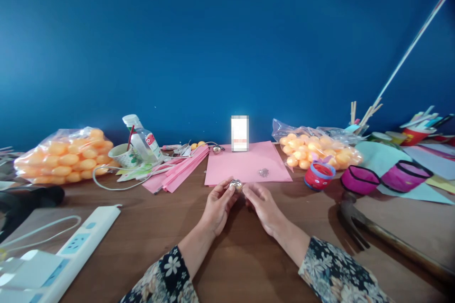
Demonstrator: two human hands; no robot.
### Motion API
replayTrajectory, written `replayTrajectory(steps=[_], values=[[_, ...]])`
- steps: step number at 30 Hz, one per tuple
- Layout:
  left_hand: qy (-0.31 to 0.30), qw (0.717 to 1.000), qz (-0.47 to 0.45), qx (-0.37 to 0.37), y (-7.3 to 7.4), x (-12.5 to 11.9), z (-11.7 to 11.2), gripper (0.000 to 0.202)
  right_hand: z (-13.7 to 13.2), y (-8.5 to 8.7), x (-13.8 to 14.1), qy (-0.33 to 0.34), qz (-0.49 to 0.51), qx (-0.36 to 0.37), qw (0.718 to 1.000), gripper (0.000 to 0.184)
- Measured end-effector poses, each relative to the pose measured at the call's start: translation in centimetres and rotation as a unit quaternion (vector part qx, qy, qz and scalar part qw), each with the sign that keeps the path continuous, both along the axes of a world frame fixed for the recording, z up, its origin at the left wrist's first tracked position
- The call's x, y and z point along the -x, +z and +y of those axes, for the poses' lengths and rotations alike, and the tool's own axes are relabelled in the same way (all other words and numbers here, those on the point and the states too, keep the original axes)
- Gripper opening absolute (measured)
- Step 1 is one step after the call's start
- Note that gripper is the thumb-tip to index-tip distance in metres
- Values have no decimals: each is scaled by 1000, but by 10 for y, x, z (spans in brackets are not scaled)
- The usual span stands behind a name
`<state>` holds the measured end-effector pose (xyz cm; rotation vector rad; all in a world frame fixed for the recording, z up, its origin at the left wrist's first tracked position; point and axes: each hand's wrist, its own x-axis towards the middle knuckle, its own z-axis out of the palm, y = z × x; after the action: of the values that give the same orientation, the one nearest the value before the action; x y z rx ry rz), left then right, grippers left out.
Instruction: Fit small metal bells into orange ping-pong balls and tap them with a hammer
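Note:
In the middle of the head view, my left hand (219,205) pinches a small, shiny silver ball (235,185) that looks like a bell. My right hand (262,203) is beside it, thumb and fingers drawn together at the ball's right side; whatever they grip is too small to make out. Just beyond both hands lies a pink sheet of paper (245,163). A little heap of tiny silvery pieces (263,172) rests on its right part. A second shiny ball (216,149) sits at the sheet's back left corner.
Pink strips (181,170), a bottle (144,139) and a paper cup (124,155) stand left, near a bag of orange balls (67,156). A power strip (85,241) lies front left. At right are another ball bag (316,149), a red cup (320,176) and a hammer (391,239).

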<state>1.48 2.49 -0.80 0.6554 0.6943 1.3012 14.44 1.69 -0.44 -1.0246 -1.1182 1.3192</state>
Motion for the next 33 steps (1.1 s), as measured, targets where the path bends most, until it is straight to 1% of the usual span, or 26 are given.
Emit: replayTrajectory(steps=[5, 22, 27, 33], values=[[-1, 1000, 1, 3, 3, -1, -1, 37, -1, 3, 0, 0, -12, -16, 1000, 22], [-3, 1000, 1, -3, 3, 0, -1, 41, -1, 8, 1, 1, -9, 1, 1000, 24], [0, 1000, 2, 2, 4, 0, -1, 40, -2, 9, 1, -4, -10, 4, 1000, 27], [2, 1000, -2, 1, 4, -1, -1, 37, -2, 8, 0, -2, -8, 19, 1000, 26]])
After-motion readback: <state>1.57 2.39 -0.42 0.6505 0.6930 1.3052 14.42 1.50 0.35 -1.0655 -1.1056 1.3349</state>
